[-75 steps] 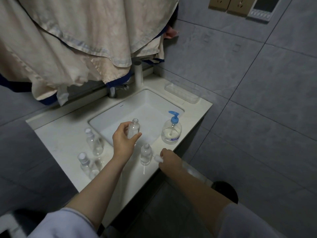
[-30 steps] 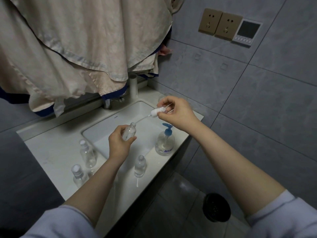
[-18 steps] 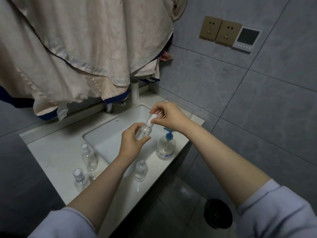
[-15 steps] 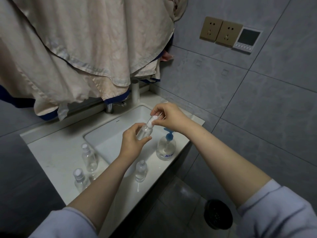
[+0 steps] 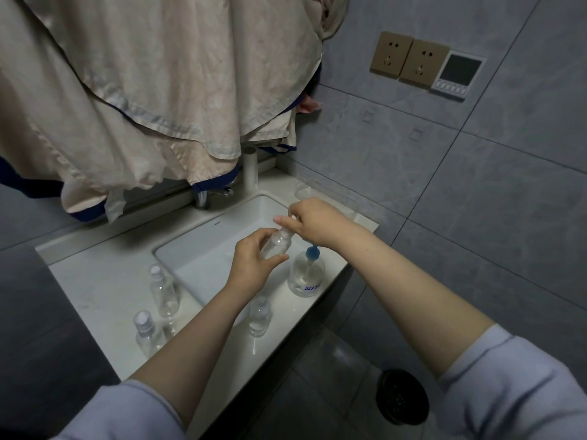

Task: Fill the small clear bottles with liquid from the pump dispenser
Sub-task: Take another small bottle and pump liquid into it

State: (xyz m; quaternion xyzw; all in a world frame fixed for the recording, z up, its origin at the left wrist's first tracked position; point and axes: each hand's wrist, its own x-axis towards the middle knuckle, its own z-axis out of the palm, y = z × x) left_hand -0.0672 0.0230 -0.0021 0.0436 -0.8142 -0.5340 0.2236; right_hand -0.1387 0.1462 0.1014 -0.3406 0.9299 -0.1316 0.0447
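Observation:
My left hand grips a small clear bottle tilted over the sink basin. My right hand pinches the white spray cap at that bottle's neck; the cap is mostly hidden by my fingers. The pump dispenser, clear with a blue pump head, stands on the counter's right edge just below my right wrist. Three more small clear bottles stand on the counter: one left of the basin, one with a white cap at the front left, one near the front edge.
The white counter ends close in front and at the right. A faucet rises behind the basin. Beige cloth hangs low over the back. A clear tray sits against the tiled wall. A black bin stands on the floor.
My right hand carried the white spray cap up from the counter edge and brought it down onto the neck of the bottle held in my left hand.

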